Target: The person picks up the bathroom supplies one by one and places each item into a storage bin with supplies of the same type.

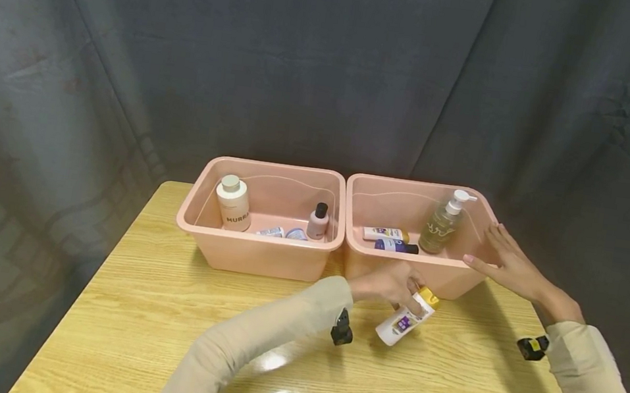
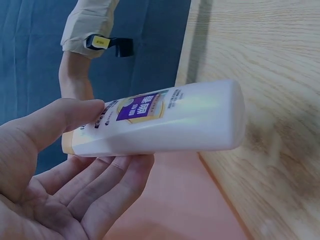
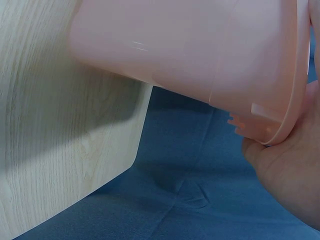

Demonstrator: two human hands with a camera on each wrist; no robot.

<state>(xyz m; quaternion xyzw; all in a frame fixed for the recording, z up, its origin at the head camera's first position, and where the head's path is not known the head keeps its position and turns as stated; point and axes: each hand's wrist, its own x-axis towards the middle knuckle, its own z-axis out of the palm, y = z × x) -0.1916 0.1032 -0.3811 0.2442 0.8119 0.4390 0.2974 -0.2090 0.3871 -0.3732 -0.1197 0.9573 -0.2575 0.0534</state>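
My left hand [image 1: 393,281] holds a white shampoo bottle [image 1: 405,320] with a gold cap and a purple label, tilted above the table in front of the right pink bin [image 1: 355,251]. In the left wrist view, the thumb [image 2: 75,112] lies on the label side of the bottle [image 2: 200,117], with the other fingers under it. At the right bin's side rim is my right hand [image 1: 515,266], fingers extended and thumb spread apart. The right wrist view shows this hand [image 3: 295,165] against the bin's rim [image 3: 292,95]; most of its fingers are out of frame.
Inside the right bin are a green pump bottle [image 1: 439,227], a white gold-capped bottle [image 1: 382,234] and a blue bottle [image 1: 392,246]. The left pink bin [image 1: 259,257] holds a large white bottle [image 1: 234,204], a small black-capped bottle [image 1: 318,223] and partly hidden containers. Both stand on a wooden table [image 1: 155,321].
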